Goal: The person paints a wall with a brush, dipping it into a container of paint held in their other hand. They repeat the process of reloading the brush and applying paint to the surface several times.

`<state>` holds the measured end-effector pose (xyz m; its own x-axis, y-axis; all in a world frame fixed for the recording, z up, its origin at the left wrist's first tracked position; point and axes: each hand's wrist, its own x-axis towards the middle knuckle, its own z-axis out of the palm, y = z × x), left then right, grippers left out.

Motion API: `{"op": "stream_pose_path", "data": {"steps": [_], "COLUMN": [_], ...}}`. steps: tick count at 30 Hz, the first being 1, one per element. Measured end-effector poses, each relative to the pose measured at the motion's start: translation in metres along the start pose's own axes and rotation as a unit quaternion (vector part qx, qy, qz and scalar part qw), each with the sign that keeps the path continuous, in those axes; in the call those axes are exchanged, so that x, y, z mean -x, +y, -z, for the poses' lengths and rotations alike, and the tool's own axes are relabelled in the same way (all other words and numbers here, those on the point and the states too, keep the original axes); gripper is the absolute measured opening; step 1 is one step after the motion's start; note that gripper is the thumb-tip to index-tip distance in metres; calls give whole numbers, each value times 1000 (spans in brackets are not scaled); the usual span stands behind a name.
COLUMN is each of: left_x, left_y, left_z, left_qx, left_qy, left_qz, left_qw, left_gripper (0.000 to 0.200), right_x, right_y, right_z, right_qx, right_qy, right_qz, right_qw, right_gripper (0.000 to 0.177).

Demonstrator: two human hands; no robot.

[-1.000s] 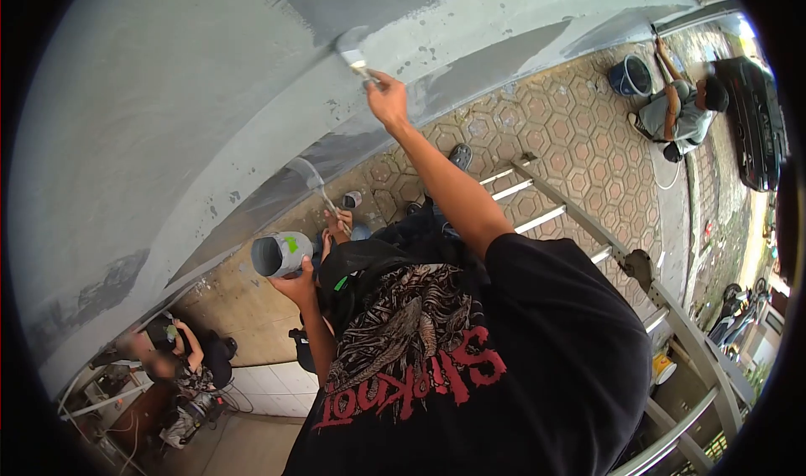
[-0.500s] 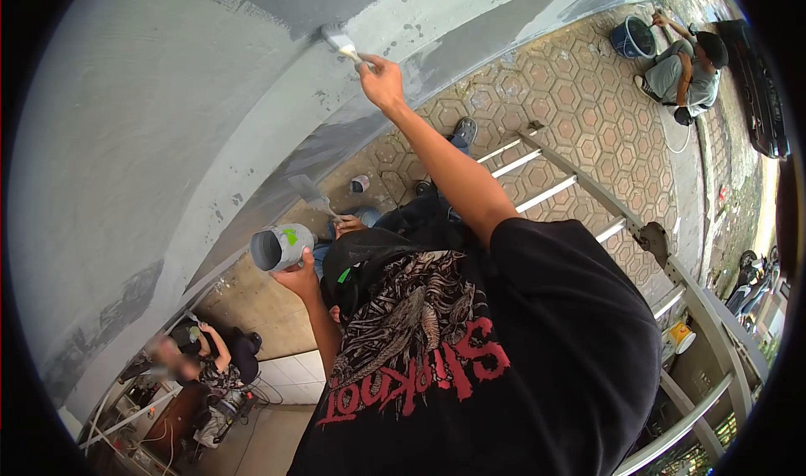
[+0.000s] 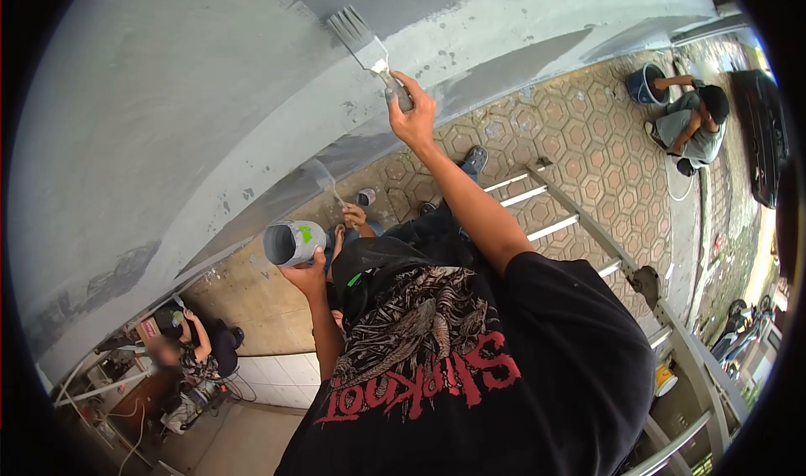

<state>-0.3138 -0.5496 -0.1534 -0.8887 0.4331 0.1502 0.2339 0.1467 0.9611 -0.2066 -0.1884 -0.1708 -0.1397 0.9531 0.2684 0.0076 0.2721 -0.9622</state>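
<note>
My right hand (image 3: 411, 119) grips the handle of a wide paintbrush (image 3: 370, 54), its grey-coated bristles spread against the wall in this view. The painted wall (image 3: 277, 123) curves across the top and left, in lighter and darker grey patches. In my left hand (image 3: 306, 276) is a paint can (image 3: 306, 239), smeared grey with a green spot, tilted so its dark opening faces left. Beneath my arms, a co-worker's hand (image 3: 355, 215) holds another brush (image 3: 321, 176) beside the lower wall.
An aluminium ladder (image 3: 617, 268) stands at my right. On the hexagonal paving (image 3: 520, 132), a crouching person (image 3: 701, 128) reaches into a dark bucket (image 3: 646, 84). At lower left, another person (image 3: 201, 354) sits near cables and equipment. A small can (image 3: 365, 197) rests on the ground.
My right hand has shifted right and down, and the brush has turned so its broad face shows. The can appears slightly farther right. The co-worker's brush below has swung away from the can.
</note>
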Motion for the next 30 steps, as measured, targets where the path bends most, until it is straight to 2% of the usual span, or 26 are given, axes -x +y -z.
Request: {"op": "stream_pose_path", "data": {"steps": [4, 6, 10, 12, 13, 15, 16, 18, 19, 20, 22, 23, 25, 26, 28, 30], "left_x": [2, 4, 6, 7, 7, 7, 8, 9, 10, 10, 11, 12, 15, 15, 17, 20], "left_y": [-2, -5, -5, -3, -1, 4, 7, 7, 3, -1, -9, -13, -11, -9, -13, -14], "left_z": [3, 4, 4, -1, -4, -7, -9, -10, -9, -7, -3, 0, 3, 4, 9, 13], "left_qx": [-6, -3, -12, -4, 10, 24, 32, 44, 46, 49, 38, 21, 11, 0, -6, -12], "left_qy": [20, 26, 30, 34, 28, 23, 24, 26, 22, 19, 23, 23, 22, 19, 19, 17], "left_qz": [11, 8, 18, 24, 23, 19, 29, 41, 39, 37, 36, 36, 36, 34, 38, 39], "left_qw": [1000, 1000, 999, 999, 999, 999, 999, 998, 998, 998, 998, 999, 999, 999, 999, 999], "left_gripper": [91, 91, 91, 92, 93, 95, 96, 97, 98, 98, 98, 99, 99, 99, 99, 99], "right_x": [-22, -26, -15, -10, -5, 7, 10, 25, 33, 32, 31, 27, 11, 4, 4, 20], "right_y": [-2, 1, 11, 30, 44, 67, 52, 22, 19, 18, 14, 13, 9, 16, 48, 74], "right_z": [-24, -31, -35, -30, -27, -21, -14, 5, 7, 4, -2, -8, -19, -23, -30, -25], "right_qx": [-1, 78, 82, 139, 139, 138, 137, 122, 79, 81, 50, 51, 58, 59, 173, 152], "right_qy": [-4, -64, -41, -58, -57, -4, -4, -46, -20, -23, 5, 2, -21, -23, -44, -14], "right_qz": [40, -127, -102, -143, -138, 4, 7, -98, -44, -40, 42, 44, -39, -39, -154, -127], "right_qw": [999, 987, 990, 978, 979, 990, 991, 987, 996, 996, 998, 998, 997, 997, 972, 980], "right_gripper": [37, 35, 34, 35, 35, 34, 34, 34, 33, 33, 34, 34, 35, 35, 35, 36]}}
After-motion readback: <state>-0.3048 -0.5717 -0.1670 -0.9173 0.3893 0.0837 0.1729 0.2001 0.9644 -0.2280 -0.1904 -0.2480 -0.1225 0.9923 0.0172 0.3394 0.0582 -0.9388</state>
